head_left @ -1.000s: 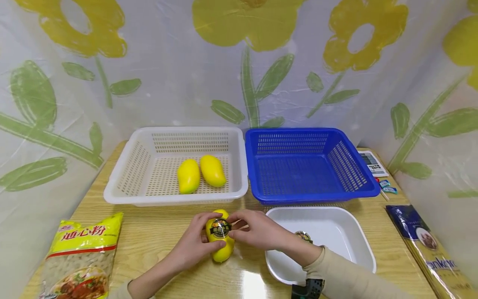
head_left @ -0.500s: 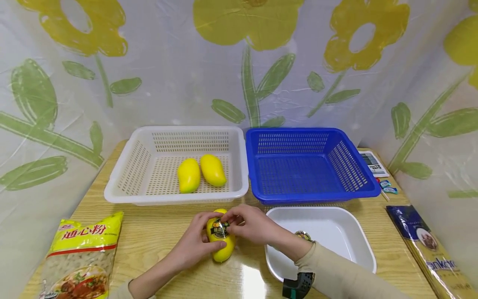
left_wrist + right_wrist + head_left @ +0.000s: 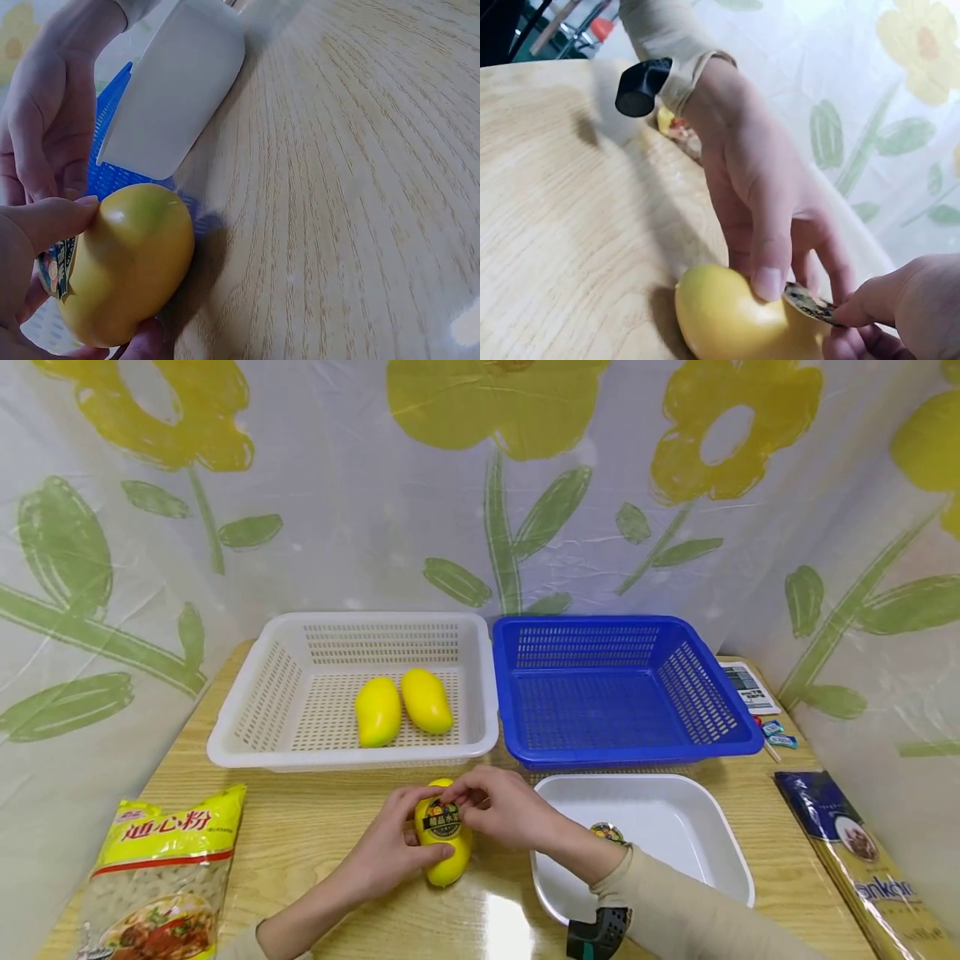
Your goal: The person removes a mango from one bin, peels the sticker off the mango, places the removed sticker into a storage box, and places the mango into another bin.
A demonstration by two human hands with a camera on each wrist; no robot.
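Note:
A yellow mango [image 3: 447, 867] lies on the table in front of the baskets. My left hand [image 3: 384, 850] grips it, thumb on the near side and fingers over the far end. On its top is a round black sticker [image 3: 441, 820] with a fruit picture and Chinese writing. My right hand [image 3: 508, 810] pinches the sticker's right edge between thumb and forefinger. From the right wrist view, the sticker [image 3: 810, 304] stands partly off the mango's skin at the pinched side. Two more mangoes, one at the left [image 3: 378, 712] and one at the right [image 3: 427, 702], lie in the white basket [image 3: 255, 758].
A blue basket [image 3: 637, 752] stands beside the white one. A white tray [image 3: 697, 835] with another round sticker [image 3: 607, 832] sits under my right forearm. A pasta bag [image 3: 165, 877] lies left, a blue-gold packet [image 3: 862, 860] right, with small wrapped items [image 3: 780, 735] behind.
My right hand has shifted slightly up and left, its fingers closing further over the sticker's right edge. The left hand and the mango have stayed in place.

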